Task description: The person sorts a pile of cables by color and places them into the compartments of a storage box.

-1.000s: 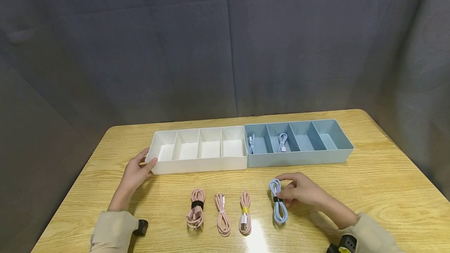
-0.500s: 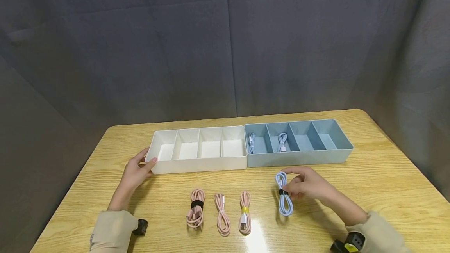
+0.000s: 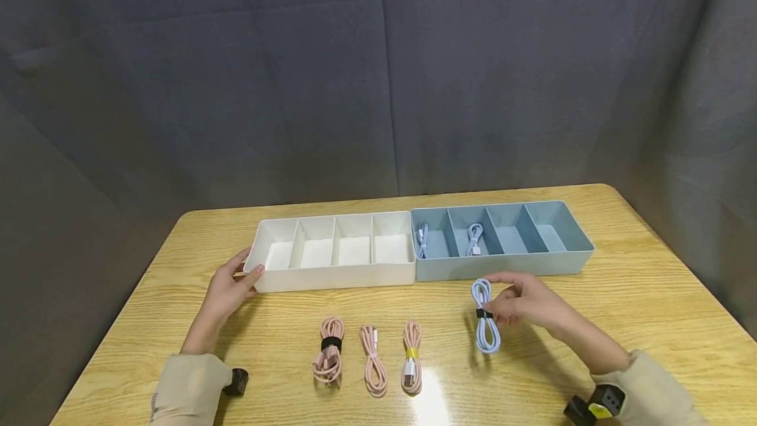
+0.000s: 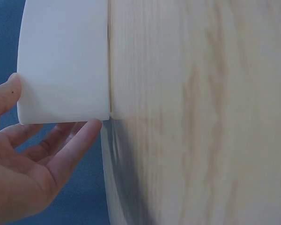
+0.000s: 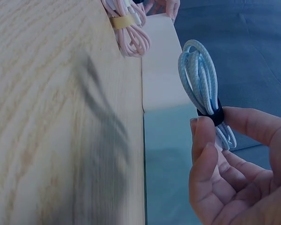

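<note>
While the left hand point(image 3: 229, 289) grips the white tray point(image 3: 338, 277), the right hand point(image 3: 525, 304) pinches 1 blue cable point(image 5: 202, 84) — aloft.

light-blue cable point(image 5: 203, 79) | black strap point(image 3: 484, 313) | white tray point(image 3: 337, 277) | grey-blue tray point(image 3: 503, 267) | pink cables point(image 3: 374, 363) | yellow-brown grained tabletop point(image 3: 284, 360)
</note>
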### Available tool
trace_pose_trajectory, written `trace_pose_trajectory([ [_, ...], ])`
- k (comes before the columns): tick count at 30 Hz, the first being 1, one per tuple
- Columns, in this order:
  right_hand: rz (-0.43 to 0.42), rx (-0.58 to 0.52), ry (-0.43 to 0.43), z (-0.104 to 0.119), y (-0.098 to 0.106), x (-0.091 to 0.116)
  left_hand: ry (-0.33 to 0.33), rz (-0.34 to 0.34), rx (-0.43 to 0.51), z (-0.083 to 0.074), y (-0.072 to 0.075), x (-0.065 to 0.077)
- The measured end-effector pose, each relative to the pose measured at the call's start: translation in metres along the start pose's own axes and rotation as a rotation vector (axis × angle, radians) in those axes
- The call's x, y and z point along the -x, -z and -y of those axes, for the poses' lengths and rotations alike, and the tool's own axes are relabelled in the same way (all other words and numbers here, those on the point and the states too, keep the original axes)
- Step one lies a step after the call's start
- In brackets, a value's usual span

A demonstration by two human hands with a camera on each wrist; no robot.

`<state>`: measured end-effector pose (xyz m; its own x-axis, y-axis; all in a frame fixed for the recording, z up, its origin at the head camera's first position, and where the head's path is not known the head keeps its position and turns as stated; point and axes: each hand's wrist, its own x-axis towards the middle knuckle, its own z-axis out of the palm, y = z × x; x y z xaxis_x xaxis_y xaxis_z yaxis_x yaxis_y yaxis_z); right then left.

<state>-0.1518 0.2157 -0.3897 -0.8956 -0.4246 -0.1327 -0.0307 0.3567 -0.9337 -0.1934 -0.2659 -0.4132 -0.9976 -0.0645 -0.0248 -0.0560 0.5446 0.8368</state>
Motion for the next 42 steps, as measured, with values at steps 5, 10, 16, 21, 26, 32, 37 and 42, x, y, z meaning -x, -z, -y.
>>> trace_pose_trajectory([
  [5, -0.013, 0.005, 0.004, 0.003, 0.006, -0.001, -0.019, 0.001, 0.004, 0.001, 0.000, 0.000],
  [10, -0.015, 0.016, 0.009, 0.005, 0.013, -0.001, -0.014, 0.000, -0.001, 0.000, 0.000, 0.000],
  [16, -0.035, 0.010, 0.018, 0.007, 0.019, -0.004, -0.010, -0.004, -0.006, 0.000, 0.000, -0.001],
  [21, -0.069, 0.029, -0.017, 0.008, 0.024, -0.007, -0.009, -0.005, -0.007, 0.001, -0.001, -0.001],
  [26, -0.093, 0.033, -0.023, 0.010, 0.030, -0.008, -0.014, -0.007, -0.007, 0.001, -0.001, -0.001],
  [32, -0.111, 0.039, -0.057, 0.012, 0.035, -0.011, -0.012, -0.004, -0.008, 0.001, 0.000, 0.000],
  [37, -0.117, 0.033, -0.062, 0.012, 0.042, -0.014, -0.014, -0.001, -0.009, 0.000, 0.000, -0.001],
  [42, -0.124, 0.018, -0.062, 0.014, 0.050, -0.017, -0.012, -0.002, -0.009, 0.001, -0.001, -0.001],
])
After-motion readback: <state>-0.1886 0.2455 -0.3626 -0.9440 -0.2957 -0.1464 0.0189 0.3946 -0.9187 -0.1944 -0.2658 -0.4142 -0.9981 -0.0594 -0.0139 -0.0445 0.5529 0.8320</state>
